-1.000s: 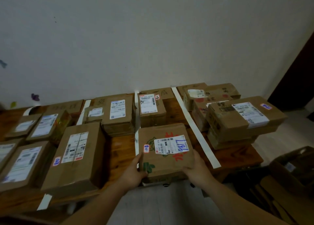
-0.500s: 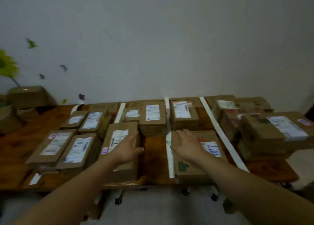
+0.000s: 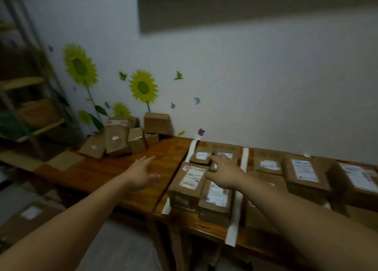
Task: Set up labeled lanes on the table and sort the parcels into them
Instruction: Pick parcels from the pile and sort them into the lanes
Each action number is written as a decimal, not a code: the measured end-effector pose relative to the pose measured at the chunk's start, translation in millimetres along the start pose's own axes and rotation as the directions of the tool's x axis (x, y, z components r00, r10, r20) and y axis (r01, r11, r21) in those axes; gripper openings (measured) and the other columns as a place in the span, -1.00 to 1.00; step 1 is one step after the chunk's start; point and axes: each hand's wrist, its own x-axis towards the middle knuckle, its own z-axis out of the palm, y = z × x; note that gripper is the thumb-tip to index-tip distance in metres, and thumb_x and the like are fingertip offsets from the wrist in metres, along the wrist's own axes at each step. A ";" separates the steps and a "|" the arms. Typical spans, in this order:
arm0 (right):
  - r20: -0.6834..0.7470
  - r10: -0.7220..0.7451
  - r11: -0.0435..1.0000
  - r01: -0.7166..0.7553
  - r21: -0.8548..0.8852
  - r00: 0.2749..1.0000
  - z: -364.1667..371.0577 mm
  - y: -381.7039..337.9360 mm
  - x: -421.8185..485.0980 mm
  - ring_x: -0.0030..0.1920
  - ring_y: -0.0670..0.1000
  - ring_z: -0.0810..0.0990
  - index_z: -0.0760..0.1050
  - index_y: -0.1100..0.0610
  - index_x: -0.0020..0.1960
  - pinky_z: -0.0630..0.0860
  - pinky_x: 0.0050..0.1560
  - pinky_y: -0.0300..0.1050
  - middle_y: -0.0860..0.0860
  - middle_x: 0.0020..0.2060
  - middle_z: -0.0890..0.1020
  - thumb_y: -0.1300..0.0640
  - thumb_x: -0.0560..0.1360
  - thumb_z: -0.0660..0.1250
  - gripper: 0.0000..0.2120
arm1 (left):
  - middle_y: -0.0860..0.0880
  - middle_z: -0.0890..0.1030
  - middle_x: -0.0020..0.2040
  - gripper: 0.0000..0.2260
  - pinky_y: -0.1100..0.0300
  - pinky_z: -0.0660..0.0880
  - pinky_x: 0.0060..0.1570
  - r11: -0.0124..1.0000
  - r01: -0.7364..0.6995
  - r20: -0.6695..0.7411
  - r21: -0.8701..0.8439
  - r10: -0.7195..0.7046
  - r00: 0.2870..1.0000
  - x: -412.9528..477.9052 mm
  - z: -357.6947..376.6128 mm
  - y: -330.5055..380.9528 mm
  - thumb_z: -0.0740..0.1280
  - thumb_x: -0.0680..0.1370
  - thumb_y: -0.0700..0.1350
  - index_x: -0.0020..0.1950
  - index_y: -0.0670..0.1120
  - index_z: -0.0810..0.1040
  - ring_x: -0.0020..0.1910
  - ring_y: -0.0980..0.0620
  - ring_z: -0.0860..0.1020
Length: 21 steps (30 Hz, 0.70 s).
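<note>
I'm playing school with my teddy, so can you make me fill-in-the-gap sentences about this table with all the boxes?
1. The sunflower stickers have ____ petals.
2. Strips of ____ tape split the table into lanes.
3. The left hand holds ____.
Missing words: yellow, white, nothing.

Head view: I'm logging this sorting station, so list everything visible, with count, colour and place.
table: one, brown wood, along the wall
tape strips: at least two, white, across the table
lane parcels: at least eight, brown with white labels, between the tape strips, right
unsorted parcels: about six, brown, piled far left by the wall
sunflower stickers: several, yellow, on the wall
shelf rack: one, grey, far left
left hand: one, open, above bare table
right hand: one, open, over the leftmost lane's parcels
</note>
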 end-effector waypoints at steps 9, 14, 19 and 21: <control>0.113 -0.155 0.987 0.160 -0.036 0.981 59.5 -133.0 116.8 0.46 0.14 0.21 0.14 0.03 0.53 0.20 0.41 -0.03 0.10 0.49 0.21 -0.22 0.49 0.26 -0.29 | -0.05 0.01 0.56 -0.30 -0.05 0.07 0.47 0.985 0.145 -0.050 -0.091 -0.150 0.987 33.3 -92.6 -139.7 0.35 0.50 0.10 0.53 0.11 0.05 0.52 -0.10 -0.01; 0.127 -0.191 0.980 0.197 -0.030 0.973 92.1 -186.5 208.2 0.48 0.14 0.16 0.12 -0.01 0.53 0.19 0.43 0.02 0.07 0.51 0.17 -0.25 0.49 0.26 -0.28 | -0.04 0.01 0.56 -0.29 -0.05 0.07 0.47 0.978 0.196 -0.085 -0.076 -0.202 0.976 88.4 -133.3 -190.2 0.35 0.50 0.08 0.53 0.10 0.03 0.52 -0.10 0.00; 0.134 -0.191 0.981 0.191 0.012 0.972 120.7 -236.7 312.1 0.46 0.12 0.22 0.14 -0.02 0.53 0.22 0.42 -0.02 0.05 0.49 0.22 -0.19 0.48 0.30 -0.29 | -0.04 -0.01 0.56 -0.30 -0.05 0.04 0.47 0.970 0.240 -0.138 -0.042 -0.243 0.960 156.3 -175.2 -234.4 0.34 0.52 0.07 0.54 0.08 0.02 0.52 -0.10 0.00; 0.147 -0.191 0.982 0.190 0.018 0.971 127.6 -256.6 349.2 0.45 0.12 0.23 0.16 0.00 0.53 0.23 0.43 -0.01 0.06 0.48 0.23 -0.19 0.48 0.31 -0.29 | -0.05 0.01 0.56 -0.29 -0.07 0.04 0.47 0.968 0.249 -0.147 -0.018 -0.249 0.957 182.3 -194.7 -253.9 0.34 0.51 0.08 0.54 0.07 0.02 0.52 -0.11 0.01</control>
